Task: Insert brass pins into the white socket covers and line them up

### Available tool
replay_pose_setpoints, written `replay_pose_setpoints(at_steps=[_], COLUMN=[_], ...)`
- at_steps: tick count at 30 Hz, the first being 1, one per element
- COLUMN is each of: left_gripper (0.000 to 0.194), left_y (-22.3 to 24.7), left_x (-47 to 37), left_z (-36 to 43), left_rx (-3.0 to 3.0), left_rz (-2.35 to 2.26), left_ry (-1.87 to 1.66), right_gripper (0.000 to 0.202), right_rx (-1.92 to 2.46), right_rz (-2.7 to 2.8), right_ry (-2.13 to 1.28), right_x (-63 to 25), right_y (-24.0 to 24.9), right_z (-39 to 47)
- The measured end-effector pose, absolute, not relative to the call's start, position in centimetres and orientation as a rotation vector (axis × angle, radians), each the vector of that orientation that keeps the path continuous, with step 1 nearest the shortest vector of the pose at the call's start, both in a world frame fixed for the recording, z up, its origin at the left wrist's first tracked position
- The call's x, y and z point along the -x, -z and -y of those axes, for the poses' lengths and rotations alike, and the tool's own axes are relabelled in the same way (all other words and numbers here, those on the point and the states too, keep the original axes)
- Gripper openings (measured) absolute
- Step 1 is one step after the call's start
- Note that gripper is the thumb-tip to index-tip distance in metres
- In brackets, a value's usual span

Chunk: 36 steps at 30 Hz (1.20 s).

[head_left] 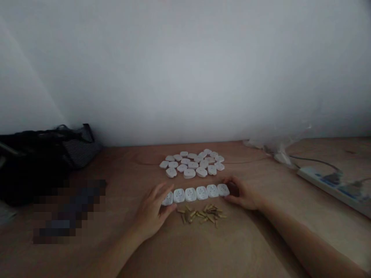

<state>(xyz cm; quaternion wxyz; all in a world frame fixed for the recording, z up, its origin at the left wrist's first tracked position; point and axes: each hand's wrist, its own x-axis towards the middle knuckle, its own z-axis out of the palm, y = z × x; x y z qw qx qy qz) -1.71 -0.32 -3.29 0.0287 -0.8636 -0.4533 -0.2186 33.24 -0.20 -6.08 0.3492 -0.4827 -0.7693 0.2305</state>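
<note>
Six is more than a few, so several white plastic plug shells (190,194) lie in a straight row with their hollow insides facing up. At the row's left end, my left hand (153,208) has its thumb and fingers around the end shell (168,199). My right hand (242,194) curves its thumb and fingers around the shell at the right end (223,190). Just in front of the row lies a loose heap of small brass pins (213,214). Behind it, many more white shells (193,165) are gathered in a cluster.
A white power strip (327,181) with plugs and a grey cable stands at the right. Clear plastic wrapping (281,154) lies near the wall. On the left are a black mesh bag (78,146) and a dark, pixelated object (72,210) on the wooden table (185,251).
</note>
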Motion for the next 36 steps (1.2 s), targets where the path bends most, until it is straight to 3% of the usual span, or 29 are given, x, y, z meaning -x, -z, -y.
replay_pose_setpoints(at_steps=[5,13,21,26,36], left_gripper=[0.050,0.056,0.059,0.066,0.058], left_y=[3.9,4.2,3.2,3.0,3.9], left_x=[1.6,0.3,0.0,0.4,0.4], left_z=[0.8,0.5,2.6,3.9,3.6], left_rx=[2.877,2.924,3.034,3.148,3.044], left_rz=[1.374,1.335,1.024,0.917,1.053], left_ry=[0.326,0.234,0.366,0.289,0.472], right_gripper=[0.043,0.057,0.082,0.080,0.077], right_rx=[1.280,1.048,0.930,0.919,0.892], right_rz=[2.123,2.369,2.608,2.713,2.680], right_ry=[-0.413,-0.498,-0.520,-0.492,-0.489], right_x=[-32.4,-30.2,-30.0,-29.6,-29.4], right_y=[5.4,4.6,4.5,4.0,4.2], right_z=[1.4,5.1,6.0,5.9,5.9])
